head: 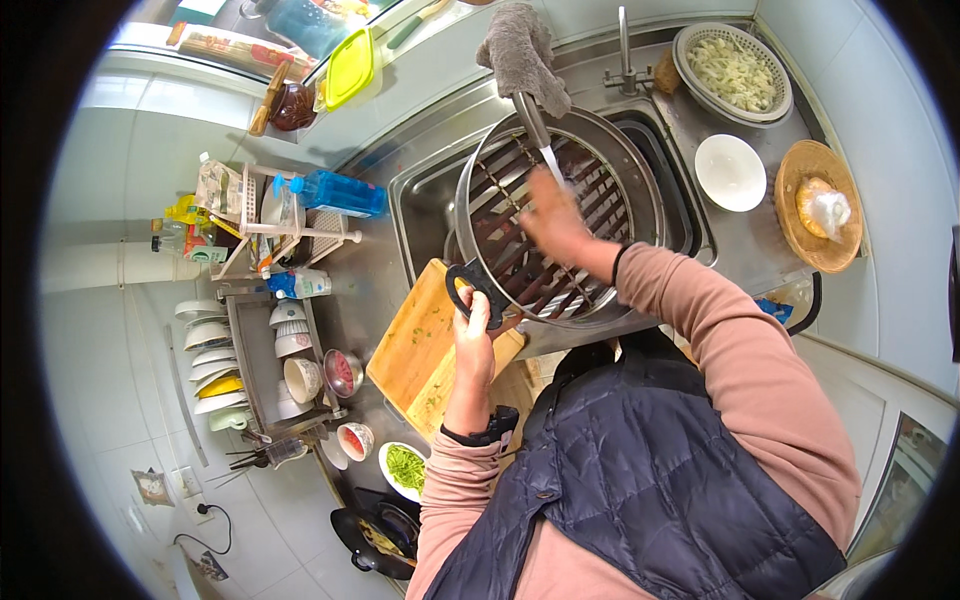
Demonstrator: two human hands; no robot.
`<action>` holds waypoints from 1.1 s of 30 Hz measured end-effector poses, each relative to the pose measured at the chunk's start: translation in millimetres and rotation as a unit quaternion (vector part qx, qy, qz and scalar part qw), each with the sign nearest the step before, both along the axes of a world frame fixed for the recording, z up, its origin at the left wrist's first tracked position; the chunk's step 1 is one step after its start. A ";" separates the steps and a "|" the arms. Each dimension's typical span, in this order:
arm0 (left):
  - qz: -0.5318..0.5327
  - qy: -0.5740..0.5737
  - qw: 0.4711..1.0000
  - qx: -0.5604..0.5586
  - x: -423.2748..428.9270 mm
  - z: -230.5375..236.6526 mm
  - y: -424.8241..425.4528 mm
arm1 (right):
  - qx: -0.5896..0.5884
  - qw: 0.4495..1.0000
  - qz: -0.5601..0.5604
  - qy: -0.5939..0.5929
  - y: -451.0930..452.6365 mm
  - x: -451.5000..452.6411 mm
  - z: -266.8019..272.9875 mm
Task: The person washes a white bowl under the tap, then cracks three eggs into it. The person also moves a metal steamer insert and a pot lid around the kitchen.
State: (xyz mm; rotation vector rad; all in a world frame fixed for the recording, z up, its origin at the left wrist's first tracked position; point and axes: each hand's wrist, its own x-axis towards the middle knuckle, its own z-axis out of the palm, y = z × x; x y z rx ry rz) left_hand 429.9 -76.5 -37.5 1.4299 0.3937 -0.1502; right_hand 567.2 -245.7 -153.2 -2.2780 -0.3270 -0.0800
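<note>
A round metal steamer (463,196) with a slatted rack (600,180) of dark bars is tilted over the stainless steel sink (420,187). Its black side handle (487,289) is gripped by my left hand (474,322). Water runs from a faucet (531,120), whose upper part is wrapped in a grey cloth (521,56). My right hand (555,217) is in front of the rack, by the stream, its fingers blurred and somewhat apart; I see nothing held in it. A wooden cutting board (416,337) with green scraps lies beneath my left hand's side of the steamer.
Right of the sink are a colander of shredded pale vegetable (731,75), a white bowl (730,172) and a wicker basket (791,225). Leftward stand a blue bottle (341,193), a dish rack (259,360), a plate of green strips (405,469) and a wok (367,540).
</note>
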 end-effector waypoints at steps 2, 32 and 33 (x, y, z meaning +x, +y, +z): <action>-0.008 -0.014 1.000 -0.020 1.6 0.7 -2.1 | -0.022 0.989 0.144 -0.040 5.0 -9.3 5.7; 0.030 -0.003 0.999 0.038 6.0 14.2 19.7 | -0.288 0.938 0.193 0.011 -85.9 33.3 3.8; 0.030 0.023 0.998 0.051 7.7 15.9 20.8 | -0.294 0.921 0.116 -0.229 -86.8 43.2 -2.1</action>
